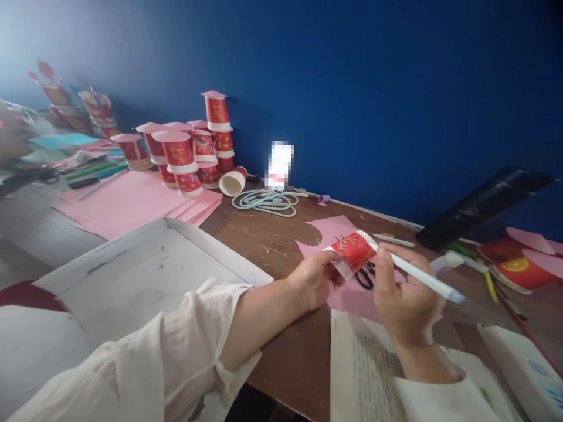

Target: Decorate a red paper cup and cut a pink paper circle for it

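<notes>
A small red paper cup (pixel 353 249) with gold lettering and white rims lies tilted in my left hand (pixel 314 278), whose fingers close on its near side. My right hand (pixel 407 296) grips a white marker pen (pixel 428 278) with a bluish end. The pen's tip end is at the cup's right rim; whether it touches, I cannot tell. Beneath both hands lies cut pink paper (pixel 331 230) with a curved notch. On it sits a black looped shape (pixel 364 278), perhaps scissor handles, partly hidden by the cup and my hands.
Stacked red cups (pixel 176 155) topped with pink paper stand at the back left, beside one tipped cup (pixel 233 181). Pink sheets (pixel 118 202) and a white box lid (pixel 153 258) are left. A coiled cable (pixel 264 204) lies before a blurred-out screen (pixel 280 164). A black cylinder (pixel 484 208) leans right.
</notes>
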`<state>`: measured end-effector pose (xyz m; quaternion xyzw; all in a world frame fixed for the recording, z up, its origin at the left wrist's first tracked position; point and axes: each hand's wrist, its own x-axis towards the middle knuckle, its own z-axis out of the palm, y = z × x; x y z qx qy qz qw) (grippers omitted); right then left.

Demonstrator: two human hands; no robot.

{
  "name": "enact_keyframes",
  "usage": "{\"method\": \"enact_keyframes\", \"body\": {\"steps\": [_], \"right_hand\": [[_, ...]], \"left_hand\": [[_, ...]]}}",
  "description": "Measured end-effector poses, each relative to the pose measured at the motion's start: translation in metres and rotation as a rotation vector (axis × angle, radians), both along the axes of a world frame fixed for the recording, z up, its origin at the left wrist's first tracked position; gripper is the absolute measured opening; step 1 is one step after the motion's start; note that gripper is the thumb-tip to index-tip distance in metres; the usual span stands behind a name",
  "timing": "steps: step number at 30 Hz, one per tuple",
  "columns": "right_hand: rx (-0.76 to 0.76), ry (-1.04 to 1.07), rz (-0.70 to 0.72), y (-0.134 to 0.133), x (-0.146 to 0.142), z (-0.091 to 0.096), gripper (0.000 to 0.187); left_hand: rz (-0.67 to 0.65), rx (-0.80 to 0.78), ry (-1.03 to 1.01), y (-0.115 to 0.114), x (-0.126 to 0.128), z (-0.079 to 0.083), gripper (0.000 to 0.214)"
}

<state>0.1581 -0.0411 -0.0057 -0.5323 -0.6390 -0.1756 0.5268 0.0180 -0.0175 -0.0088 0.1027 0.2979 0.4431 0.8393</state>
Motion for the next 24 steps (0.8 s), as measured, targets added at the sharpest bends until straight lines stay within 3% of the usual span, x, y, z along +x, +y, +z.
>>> {"method": "enact_keyframes", "body": {"steps": [24], "right_hand": [[-0.030,0.038,-0.006,-0.0019,-0.0004,0.0004,0.022]], "left_hand": [[0.027,-0.021,-0.061,0.0004,-0.0008,0.0000,0.011]]}}
